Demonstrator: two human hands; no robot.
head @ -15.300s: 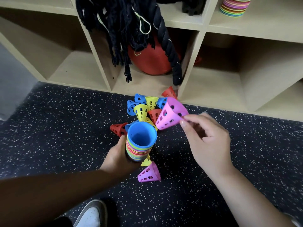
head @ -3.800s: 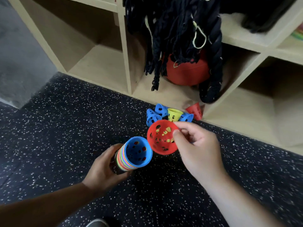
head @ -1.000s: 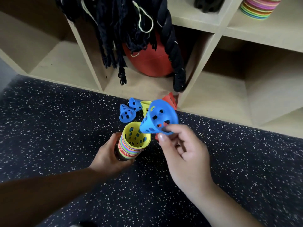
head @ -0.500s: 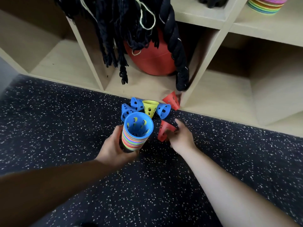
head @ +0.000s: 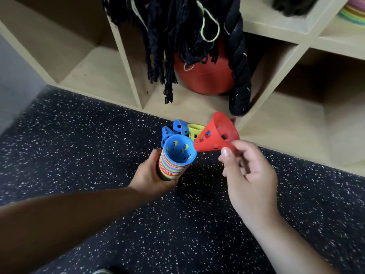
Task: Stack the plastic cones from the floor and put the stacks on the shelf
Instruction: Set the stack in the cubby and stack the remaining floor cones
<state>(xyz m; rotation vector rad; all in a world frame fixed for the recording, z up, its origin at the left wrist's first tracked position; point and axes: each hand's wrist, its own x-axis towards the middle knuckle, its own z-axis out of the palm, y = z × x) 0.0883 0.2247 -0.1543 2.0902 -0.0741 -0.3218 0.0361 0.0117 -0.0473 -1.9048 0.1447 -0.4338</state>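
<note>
Half a second back my right grip was down on the floor, closing on a red cone. Now it is up again with that red cone pinched by its wide rim between thumb and fingertips, and the narrow end tips toward the stack. My left grip is wrapped round the lower part of the stack and holds it above the floor. Its top cone is the blue one that went on a second ago.

So one more is about to nest, and I judge the pile nearly spent. Only a few loose cones, blue and yellow, lie at the floor's edge by the foot of the shelf.

The cones are thin, smooth plastic, tapered and punched with small holes. Nested, their rims show as tight coloured bands. Another banded pile already sits in an upper compartment of the shelf. The floor looks like dark speckled rubber.
</note>
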